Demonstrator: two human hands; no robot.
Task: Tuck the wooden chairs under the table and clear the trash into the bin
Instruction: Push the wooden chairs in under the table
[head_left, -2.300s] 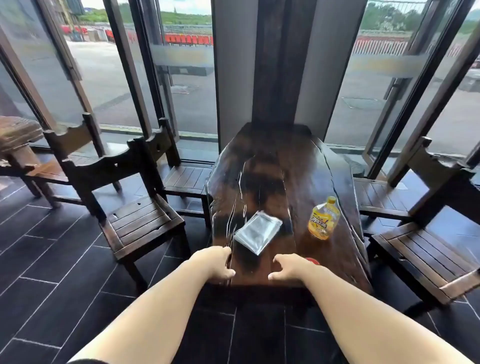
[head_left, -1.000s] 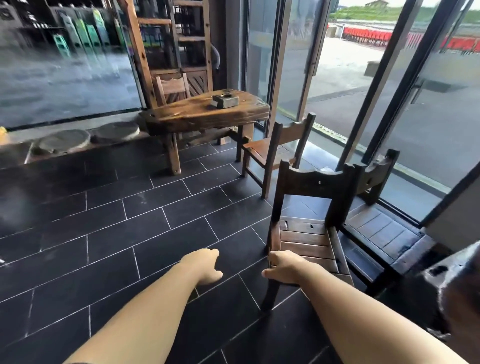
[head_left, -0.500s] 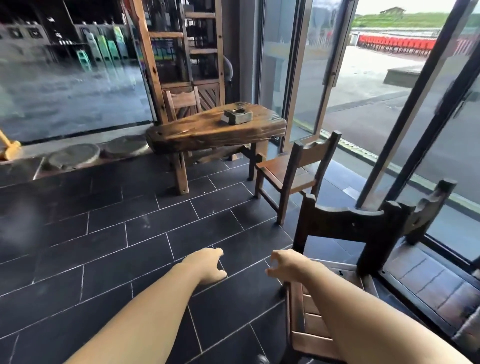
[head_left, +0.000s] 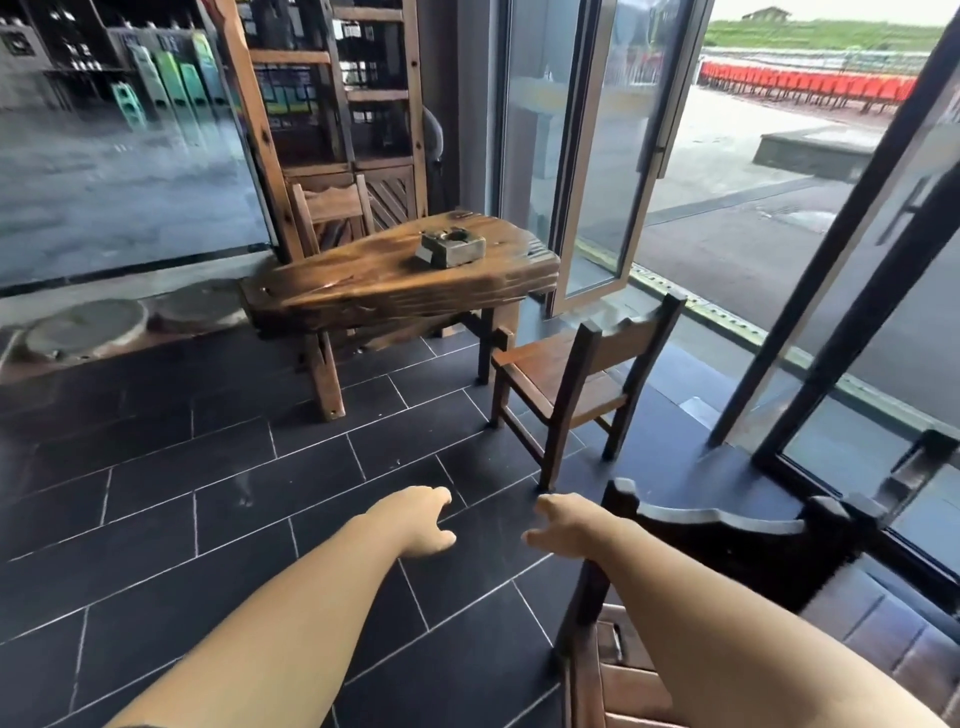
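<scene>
A dark wooden chair (head_left: 727, 540) stands at the lower right, its backrest just right of my right hand (head_left: 563, 525). That hand hovers with loosely curled fingers near the backrest's left post, holding nothing. My left hand (head_left: 423, 519) hangs over the dark tile floor, fingers apart and empty. A lighter wooden chair (head_left: 582, 384) stands farther off, pulled out from a rough slab table (head_left: 395, 286). A third chair (head_left: 332, 213) sits behind that table. The table with the trash is out of sight, and no bin is visible.
A blocky ashtray (head_left: 449, 248) rests on the slab table. A tall wooden shelf (head_left: 332, 104) rises behind it. An open glass door (head_left: 597, 156) and dark window frames (head_left: 831, 312) line the right side. Round stone slabs (head_left: 88, 327) lie at the left.
My view has swung left from the dark table with the bag and bottle toward the floor and chairs. The dark chair has slid to the lower right; both hands stay empty.
</scene>
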